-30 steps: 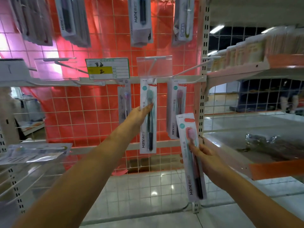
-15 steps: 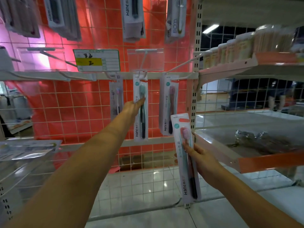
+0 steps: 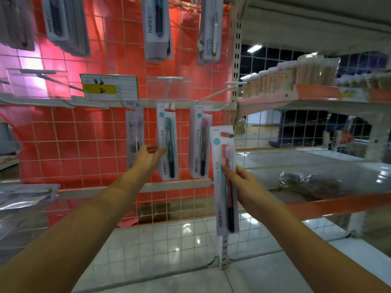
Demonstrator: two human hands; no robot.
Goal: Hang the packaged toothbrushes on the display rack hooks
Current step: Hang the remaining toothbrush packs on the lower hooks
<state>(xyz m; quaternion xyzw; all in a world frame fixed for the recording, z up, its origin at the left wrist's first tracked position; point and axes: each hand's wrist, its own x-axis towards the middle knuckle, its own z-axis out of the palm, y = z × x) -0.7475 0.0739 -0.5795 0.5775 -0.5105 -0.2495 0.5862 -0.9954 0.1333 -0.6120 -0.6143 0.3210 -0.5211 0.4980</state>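
Note:
My right hand [image 3: 243, 185] grips a packaged pink toothbrush [image 3: 225, 178] upright, in front of the rack's right upright post. On the white wire grid rack [image 3: 69, 149] three packs hang from hooks: a purple-headed one [image 3: 134, 132], a teal-headed one [image 3: 168, 142] and a pink-headed one [image 3: 200, 142]. My left hand [image 3: 148, 156] reaches out with relaxed fingers, its fingertips at the left edge of the teal pack. A bare white hook [image 3: 218, 93] juts out above the pink hanging pack.
More packs hang higher up [image 3: 157, 28]. A yellow price tag [image 3: 109, 87] sits on a hook to the left. At right, a metal shelf [image 3: 338, 201] holds a crumpled plastic bag [image 3: 311, 185]; the shelf above carries boxes of cotton swabs [image 3: 296, 75]. Flat packs [image 3: 25, 193] lie at left.
My left hand has dropped a little along the teal pack. My right hand has raised the pink pack slightly; the view has moved closer to the rack.

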